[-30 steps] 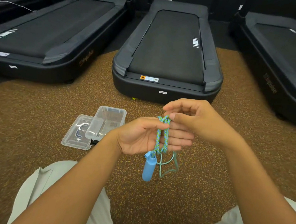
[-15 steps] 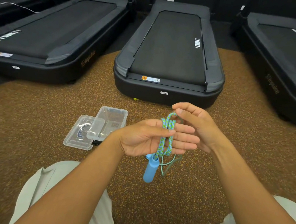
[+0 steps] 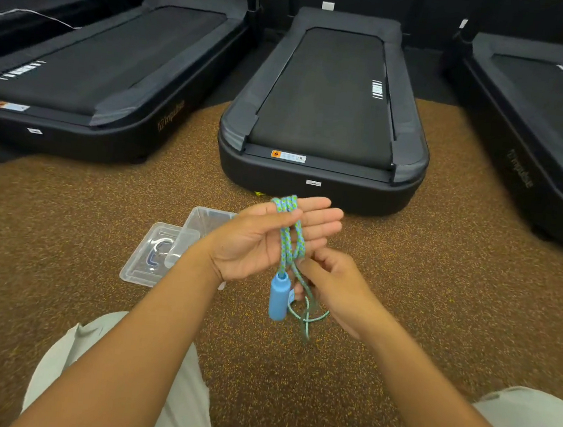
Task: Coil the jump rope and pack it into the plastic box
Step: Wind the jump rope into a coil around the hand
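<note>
The jump rope is a braided cord, blue with green flecks, and it looks rough and woven; several turns of it are wound around the left hand, passing over the top of the fingers and down across the palm. From these turns hangs a smooth, rounded blue handle, shaped like a short cylinder, and below it a thinner, pale green part of the cord makes loose loops in the air. The left hand is held palm up with its fingers straight and close together, pointing to the right, so it carries the rope and does not clench it. The right hand is lower and just beside it, with fingers curled, and it pinches the cord under the wound turns. The plastic box is clear and rectangular with rounded corners; it stands on the floor behind the left wrist, partly hidden by it. Its clear lid lies flat next to it, touching or overlapping it. The carpet is brown and speckled, with a coarse grain. Dark treadmills with matte belts stand behind. Light trousers cover the knees.
</note>
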A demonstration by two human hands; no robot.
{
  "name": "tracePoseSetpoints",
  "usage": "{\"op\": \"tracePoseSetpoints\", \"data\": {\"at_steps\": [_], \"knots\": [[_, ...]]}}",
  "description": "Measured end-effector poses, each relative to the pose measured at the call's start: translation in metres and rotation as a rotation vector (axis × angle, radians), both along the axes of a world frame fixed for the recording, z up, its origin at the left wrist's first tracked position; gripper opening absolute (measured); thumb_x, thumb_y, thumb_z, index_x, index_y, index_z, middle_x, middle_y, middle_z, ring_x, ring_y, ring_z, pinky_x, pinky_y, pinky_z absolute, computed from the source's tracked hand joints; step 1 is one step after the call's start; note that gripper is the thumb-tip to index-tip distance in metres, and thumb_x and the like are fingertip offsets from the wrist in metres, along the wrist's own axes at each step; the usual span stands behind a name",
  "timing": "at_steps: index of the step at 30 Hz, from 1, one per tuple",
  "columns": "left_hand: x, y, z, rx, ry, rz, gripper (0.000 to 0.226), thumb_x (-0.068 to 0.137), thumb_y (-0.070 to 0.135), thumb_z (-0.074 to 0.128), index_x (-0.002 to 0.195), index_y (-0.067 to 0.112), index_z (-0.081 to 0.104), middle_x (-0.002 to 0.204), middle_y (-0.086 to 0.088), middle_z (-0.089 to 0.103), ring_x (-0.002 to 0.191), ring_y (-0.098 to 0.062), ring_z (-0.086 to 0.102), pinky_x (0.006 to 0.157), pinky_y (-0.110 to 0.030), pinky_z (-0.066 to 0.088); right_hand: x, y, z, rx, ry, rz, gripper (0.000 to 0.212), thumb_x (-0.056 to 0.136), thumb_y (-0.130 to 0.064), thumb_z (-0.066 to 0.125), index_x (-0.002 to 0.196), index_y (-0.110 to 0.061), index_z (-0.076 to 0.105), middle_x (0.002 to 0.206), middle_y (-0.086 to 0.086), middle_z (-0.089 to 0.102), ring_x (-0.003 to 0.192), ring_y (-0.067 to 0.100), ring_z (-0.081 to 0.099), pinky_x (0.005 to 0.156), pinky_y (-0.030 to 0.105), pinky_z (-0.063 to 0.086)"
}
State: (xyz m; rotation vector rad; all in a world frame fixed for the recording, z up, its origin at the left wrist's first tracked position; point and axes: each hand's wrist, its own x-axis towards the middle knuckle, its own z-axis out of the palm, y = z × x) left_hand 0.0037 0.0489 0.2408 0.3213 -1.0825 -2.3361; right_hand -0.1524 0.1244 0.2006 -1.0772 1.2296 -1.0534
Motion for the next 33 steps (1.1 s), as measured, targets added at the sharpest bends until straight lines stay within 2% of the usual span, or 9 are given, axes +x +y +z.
{"op": "tracePoseSetpoints", "data": {"at_steps": [3, 7, 11, 17, 23, 27, 29, 31, 33], "knots": [[0.009, -0.008, 0.0, -0.009, -0.04, 0.032, 0.049, 0.103, 0.008, 0.039, 0.15, -0.003, 0.036, 0.152, -0.024, 0.047, 0.141, -0.036, 0.047, 0.116, -0.046, 0.039, 0.0, 0.006, 0.013, -0.025, 0.084, 0.109, 0.015, 0.103, -0.009, 0.057, 0.094, -0.008, 0.069, 0.082, 0.007, 0.071, 0.057, 0.016, 0.062, 0.051, 0.03, 0.056], [0.011, -0.011, -0.002, -0.009, -0.075, 0.081, 0.047, 0.105, 0.008, 0.035, 0.15, -0.004, 0.036, 0.15, -0.024, 0.049, 0.139, -0.037, 0.048, 0.115, -0.047, 0.039, -0.001, 0.015, 0.02, -0.047, 0.386, 0.253, 0.016, 0.102, -0.022, 0.061, 0.09, -0.018, 0.07, 0.074, -0.003, 0.07, 0.058, 0.022, 0.067, 0.052, 0.041, 0.059], [0.013, -0.013, -0.004, -0.009, -0.128, 0.082, 0.046, 0.104, 0.009, 0.037, 0.148, -0.005, 0.039, 0.148, -0.026, 0.05, 0.138, -0.038, 0.049, 0.115, -0.049, 0.038, 0.006, 0.021, 0.036, -0.113, 0.568, 0.327, 0.016, 0.1, -0.022, 0.061, 0.087, -0.019, 0.07, 0.072, 0.003, 0.073, 0.046, 0.008, 0.057, 0.049, 0.03, 0.052], [0.014, -0.011, -0.004, 0.024, -0.124, 0.073, 0.047, 0.103, 0.011, 0.041, 0.146, -0.005, 0.041, 0.147, -0.026, 0.052, 0.137, -0.038, 0.051, 0.115, -0.048, 0.039, -0.003, 0.026, 0.067, -0.288, 0.643, 0.303, 0.009, 0.093, -0.02, 0.071, 0.086, -0.017, 0.074, 0.063, 0.003, 0.066, 0.05, 0.001, 0.044, 0.052, 0.012, 0.034], [0.01, -0.008, 0.0, 0.046, -0.121, 0.078, 0.048, 0.101, 0.013, 0.043, 0.146, -0.006, 0.041, 0.144, -0.026, 0.055, 0.134, -0.036, 0.055, 0.113, -0.046, 0.043, -0.012, 0.027, 0.089, -0.356, 0.785, 0.272, 0.007, 0.083, -0.014, 0.076, 0.084, -0.021, 0.075, 0.067, -0.007, 0.066, 0.056, 0.0, 0.051, 0.059, 0.01, 0.038], [0.012, -0.006, 0.0, 0.04, -0.147, 0.095, 0.047, 0.102, 0.014, 0.043, 0.145, -0.004, 0.044, 0.139, -0.022, 0.061, 0.123, -0.031, 0.064, 0.098, -0.041, 0.056, -0.014, 0.026, 0.099, -0.46, 0.83, 0.192, 0.007, 0.084, -0.015, 0.079, 0.085, -0.021, 0.077, 0.06, -0.02, 0.061, 0.057, -0.005, 0.055, 0.058, 0.006, 0.037], [0.011, -0.003, 0.0, 0.032, -0.162, 0.089, 0.045, 0.103, 0.014, 0.044, 0.144, -0.004, 0.047, 0.133, -0.02, 0.065, 0.113, -0.028, 0.069, 0.09, -0.036, 0.058, -0.015, 0.022, 0.103, -0.505, 0.854, 0.145, 0.006, 0.086, -0.018, 0.079, 0.09, -0.022, 0.078, 0.062, -0.025, 0.061, 0.061, -0.007, 0.057, 0.059, 0.005, 0.038], [0.008, 0.001, -0.001, 0.042, -0.146, 0.077, 0.043, 0.105, 0.02, 0.043, 0.14, -0.003, 0.052, 0.128, -0.018, 0.068, 0.104, -0.023, 0.07, 0.088, -0.032, 0.058, -0.017, 0.017, 0.106, -0.551, 0.93, 0.134, 0.008, 0.087, -0.022, 0.077, 0.095, -0.026, 0.078, 0.073, -0.018, 0.066, 0.071, -0.002, 0.06, 0.063, 0.008, 0.038], [0.005, 0.004, 0.0, 0.059, -0.132, 0.037, 0.045, 0.104, 0.033, 0.045, 0.131, 0.001, 0.062, 0.126, -0.016, 0.068, 0.105, -0.022, 0.069, 0.092, -0.034, 0.056, -0.018, 0.014, 0.106, -0.584, 0.983, 0.136, 0.008, 0.089, -0.025, 0.075, 0.096, -0.029, 0.077, 0.082, -0.008, 0.066, 0.076, 0.007, 0.061, 0.069, 0.019, 0.042]]}}
